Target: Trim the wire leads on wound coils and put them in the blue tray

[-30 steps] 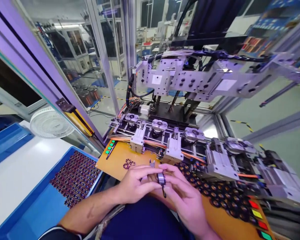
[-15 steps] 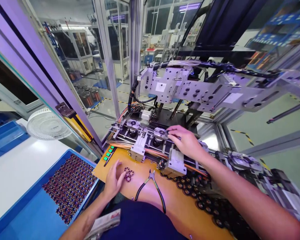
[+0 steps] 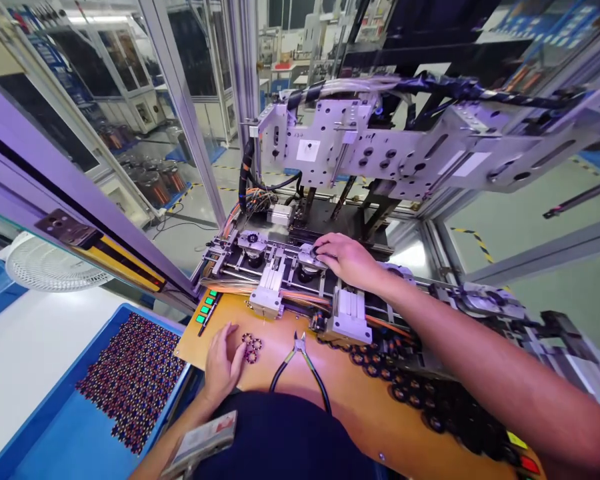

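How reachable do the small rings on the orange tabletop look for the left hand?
Likely yes: the left hand is right beside the small rings, appears to hold nothing, and the pliers lie beyond them, out of the way.

Illumination is bright, violet-tinted. Glare: pinkish sheen on the tabletop [image 3: 343, 383], below the right fingers [image 3: 329, 241]. Distortion: right forearm [image 3: 460, 340] stretched toward the edge. Blur: shelves [image 3: 555, 33] far beyond the fingers.
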Available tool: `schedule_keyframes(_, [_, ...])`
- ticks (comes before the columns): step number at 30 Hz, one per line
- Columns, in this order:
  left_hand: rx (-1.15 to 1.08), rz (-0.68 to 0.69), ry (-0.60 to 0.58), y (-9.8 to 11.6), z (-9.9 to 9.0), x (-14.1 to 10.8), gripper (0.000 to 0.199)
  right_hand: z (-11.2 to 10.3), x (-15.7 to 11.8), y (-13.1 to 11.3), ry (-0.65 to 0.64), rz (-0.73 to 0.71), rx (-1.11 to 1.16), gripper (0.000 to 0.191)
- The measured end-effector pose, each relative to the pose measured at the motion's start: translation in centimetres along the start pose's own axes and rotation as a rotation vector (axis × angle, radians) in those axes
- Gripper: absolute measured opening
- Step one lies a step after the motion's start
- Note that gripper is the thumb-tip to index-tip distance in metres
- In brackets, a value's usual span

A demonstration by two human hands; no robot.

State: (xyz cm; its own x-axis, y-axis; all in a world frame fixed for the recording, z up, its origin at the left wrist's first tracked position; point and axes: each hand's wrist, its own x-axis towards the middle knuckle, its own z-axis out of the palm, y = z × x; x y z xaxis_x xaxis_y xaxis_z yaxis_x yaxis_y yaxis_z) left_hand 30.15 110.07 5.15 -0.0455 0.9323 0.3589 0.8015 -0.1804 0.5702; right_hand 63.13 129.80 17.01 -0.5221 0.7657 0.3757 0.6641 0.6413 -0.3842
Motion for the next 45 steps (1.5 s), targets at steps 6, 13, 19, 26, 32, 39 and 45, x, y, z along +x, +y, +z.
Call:
schedule_keyframes(6, [0.021, 0.006, 0.0, 0.1, 0.0, 0.0, 0.042, -0.3, 0.8, -0.7, -0.101, 0.03, -0.111, 0.023])
schedule_keyframes(13, [0.034, 0.031, 0.014, 0.2, -0.1, 0.2, 0.04, -1.2, 1.2, -1.7, -0.158, 0.02, -0.208, 0.023])
schedule_keyframes(19, [0.064, 0.059, 0.049, 0.1, 0.2, 0.2, 0.04, -0.3, -1.0, -2.0, -0.098, -0.045, -0.242, 0.041])
schedule_keyframes(26, [0.133, 0.189, 0.134, 1.9, -2.3, 1.5, 0.029, -1.7, -4.8, -3.5, 0.218, -0.075, -0.218, 0.047])
schedule_keyframes(32, [0.179, 0.486, -0.011, 9.5, -5.1, 9.7, 0.037, -4.2, -13.7, -10.8, 0.593, -0.026, -0.115, 0.054])
schedule_keyframes(39, [0.33, 0.665, -0.406, 17.9, 1.3, 19.1, 0.044, 0.4, -22.7, -14.0, 0.596, 0.164, -0.088, 0.035])
schedule_keyframes(45, [0.357, 0.635, -0.508, 17.6, 2.8, 20.2, 0.049, 5.2, -31.4, -12.9, 0.547, 0.416, -0.294, 0.02])
